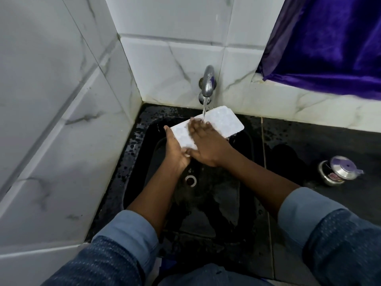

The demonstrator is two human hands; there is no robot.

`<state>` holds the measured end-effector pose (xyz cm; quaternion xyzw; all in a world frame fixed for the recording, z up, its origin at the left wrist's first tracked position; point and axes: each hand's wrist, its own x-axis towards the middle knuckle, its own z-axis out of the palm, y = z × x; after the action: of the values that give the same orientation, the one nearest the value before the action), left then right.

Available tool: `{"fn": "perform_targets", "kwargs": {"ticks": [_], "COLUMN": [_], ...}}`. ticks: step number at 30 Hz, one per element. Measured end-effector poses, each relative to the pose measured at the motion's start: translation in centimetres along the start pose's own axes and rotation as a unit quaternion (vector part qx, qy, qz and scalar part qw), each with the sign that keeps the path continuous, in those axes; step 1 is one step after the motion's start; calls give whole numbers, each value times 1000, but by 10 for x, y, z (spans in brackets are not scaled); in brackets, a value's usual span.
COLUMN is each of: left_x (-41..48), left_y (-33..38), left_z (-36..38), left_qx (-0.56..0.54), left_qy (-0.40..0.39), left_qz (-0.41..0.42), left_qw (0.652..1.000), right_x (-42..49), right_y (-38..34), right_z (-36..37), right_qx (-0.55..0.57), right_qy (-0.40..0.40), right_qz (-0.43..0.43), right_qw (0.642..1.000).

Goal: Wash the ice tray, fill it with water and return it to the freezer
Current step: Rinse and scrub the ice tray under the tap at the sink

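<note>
Tray (224, 122): tilted over sink (237, 193), under tap (208, 83) stream.
Left grip (175, 149): curled round tray's near end.
Right grip (206, 145): fingers straight, flat on tray, holding nothing.

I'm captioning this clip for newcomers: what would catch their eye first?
The white ice tray held under the running tap, over the black sink: the left hand grips its near end, the right hand lies flat on top. Then the purple curtain, upper right.
</note>
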<state>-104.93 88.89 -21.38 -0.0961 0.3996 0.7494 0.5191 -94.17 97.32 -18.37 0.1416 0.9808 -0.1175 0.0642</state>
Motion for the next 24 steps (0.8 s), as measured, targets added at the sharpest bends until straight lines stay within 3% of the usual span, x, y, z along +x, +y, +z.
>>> {"fn": "perform_targets", "kwargs": {"ticks": [2, 4, 9, 13, 14, 17, 19, 22, 24], "left_x": [-2, -3, 2, 2, -1, -6, -11, -11, -11], "left_y": [0, -1, 7, 5, 6, 10, 12, 11, 10], "left_z": [-4, -5, -7, -15, -15, -17, -20, -34, -41], "left_qx": [17, 27, 15, 46, 51, 59, 65, 60, 57], "left_qy": [35, 31, 11, 51, 52, 57, 58, 52, 47], "left_qz": [-11, -9, 17, 27, 29, 46, 52, 48, 42], "left_qw": [999, 999, 1000, 997, 997, 996, 995, 996, 996], "right_x": [-6, -12, -7, -18, -20, -20, -22, -26, -27], "right_y": [-9, -3, 13, 3, 9, 34, 29, 1, 3], "right_z": [14, 17, 3, 13, 12, 3, 4, 19, 20], "right_qx": [-42, -62, 1, -51, -48, 9, 20, -12, -17], "right_qy": [-3, 8, 35, 1, 11, 70, 59, 19, 20], "right_qz": [-96, -117, 68, -67, -62, 81, 116, -22, -35], "right_qw": [995, 991, 997, 996, 997, 994, 991, 1000, 999]}}
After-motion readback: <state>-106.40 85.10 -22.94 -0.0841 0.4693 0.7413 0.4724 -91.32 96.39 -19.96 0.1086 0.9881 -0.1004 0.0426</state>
